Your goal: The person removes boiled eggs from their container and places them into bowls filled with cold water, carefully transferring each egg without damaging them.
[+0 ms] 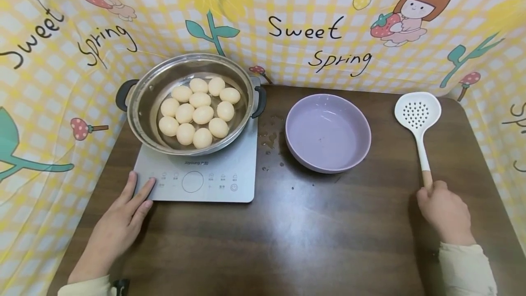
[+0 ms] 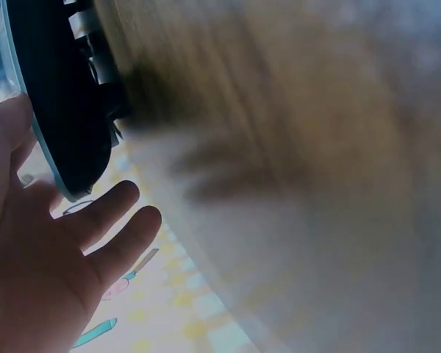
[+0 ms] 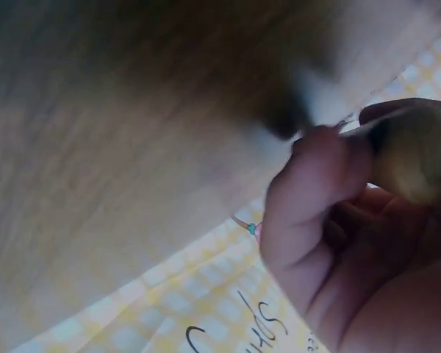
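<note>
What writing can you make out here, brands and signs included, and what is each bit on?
"Sweet Spring": on the patterned cloth behind the table, repeated at left; partly cut off at right.
"Joyoung": on the cooktop, followed by characters too small to read surely.
"+" and "−": on the cooktop's panel, with a power symbol at right.
The panel's other small labels: too small to read.

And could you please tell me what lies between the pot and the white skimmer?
The head view shows the purple bowl between the pot and the white skimmer, plus wet spots on the table.
</note>
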### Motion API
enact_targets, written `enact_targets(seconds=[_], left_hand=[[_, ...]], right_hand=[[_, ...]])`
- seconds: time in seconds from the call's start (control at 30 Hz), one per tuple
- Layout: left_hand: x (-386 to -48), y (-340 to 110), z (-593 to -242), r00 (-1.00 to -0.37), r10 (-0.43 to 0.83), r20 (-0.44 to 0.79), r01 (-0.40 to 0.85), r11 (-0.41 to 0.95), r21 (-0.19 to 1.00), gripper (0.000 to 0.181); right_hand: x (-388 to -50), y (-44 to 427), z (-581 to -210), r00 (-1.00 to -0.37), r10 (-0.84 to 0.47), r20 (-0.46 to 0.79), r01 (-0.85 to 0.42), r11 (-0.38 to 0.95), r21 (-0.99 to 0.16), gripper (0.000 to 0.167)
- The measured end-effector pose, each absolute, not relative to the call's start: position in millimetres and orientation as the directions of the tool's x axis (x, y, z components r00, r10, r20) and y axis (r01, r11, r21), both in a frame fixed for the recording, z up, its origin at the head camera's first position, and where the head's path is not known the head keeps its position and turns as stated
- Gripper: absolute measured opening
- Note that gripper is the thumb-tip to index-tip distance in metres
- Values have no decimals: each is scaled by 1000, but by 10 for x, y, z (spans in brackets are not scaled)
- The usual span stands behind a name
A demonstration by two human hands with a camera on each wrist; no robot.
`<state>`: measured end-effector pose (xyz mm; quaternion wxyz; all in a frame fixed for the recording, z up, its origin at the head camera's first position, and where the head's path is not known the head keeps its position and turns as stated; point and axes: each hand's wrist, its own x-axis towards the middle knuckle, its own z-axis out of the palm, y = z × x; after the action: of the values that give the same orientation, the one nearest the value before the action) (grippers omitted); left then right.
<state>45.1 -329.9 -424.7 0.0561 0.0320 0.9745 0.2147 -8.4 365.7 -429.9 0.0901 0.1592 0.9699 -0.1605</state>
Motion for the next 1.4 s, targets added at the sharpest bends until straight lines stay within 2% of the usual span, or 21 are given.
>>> enact_targets(seconds=[0.1,0.23,0.4,0.53,0.8,1.07,1.4], left_hand=[[429,-3293,-4245,-992,90,-90,44,905,424,55],[404,-3294,-4234,-991,94,-94,45,903,428,55],[369,-3286,-4222,-990,87,-109,32,902,431,55],[372,-3278,-4212,-989,75,-128,10,897,443,55],[374,-3283,-4221,-992,85,-95,29,874,485,54],[379,-3294,-4234,-994,100,-50,65,878,474,54],[349,-3279,-4171,-987,89,-131,22,896,444,55]], right_hand=[[-100,3701,-4284,-919,303,-252,375,870,-320,34],[-97,3762,-4262,-928,302,-217,365,855,-368,39],[-35,3840,-4193,-942,302,-149,336,866,-370,50],[29,3845,-4065,-955,263,-138,296,883,-365,51],[107,3733,-3654,-988,102,-118,139,917,-373,45],[70,3486,-3318,-997,-46,-65,-19,934,-358,38],[-80,3150,-3202,-970,-241,27,-232,887,-401,14]])
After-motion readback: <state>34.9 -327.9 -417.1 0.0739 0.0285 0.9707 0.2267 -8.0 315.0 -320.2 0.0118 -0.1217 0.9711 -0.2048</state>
